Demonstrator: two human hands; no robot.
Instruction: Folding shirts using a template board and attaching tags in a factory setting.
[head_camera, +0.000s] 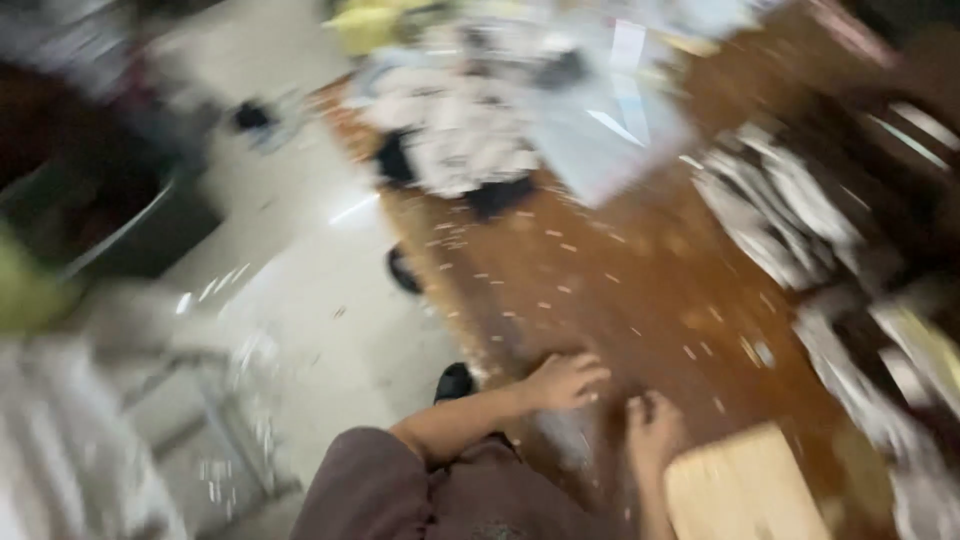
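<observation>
The view is heavily blurred. My left hand (565, 380) rests palm down on a brown wooden table (620, 290), fingers spread, near its front edge. My right hand (652, 428) lies beside it with fingers curled, close to a pale wooden board (742, 488). Small white scraps (560, 245) are scattered over the tabletop around both hands. Whether either hand pinches a scrap is lost in the blur.
Piles of white and grey papers or cloth (460, 125) cover the far end of the table, and more stacks (790, 215) lie along the right. A pale floor (320, 300) is on the left with a dark bin (110, 215) and a metal frame (230, 420).
</observation>
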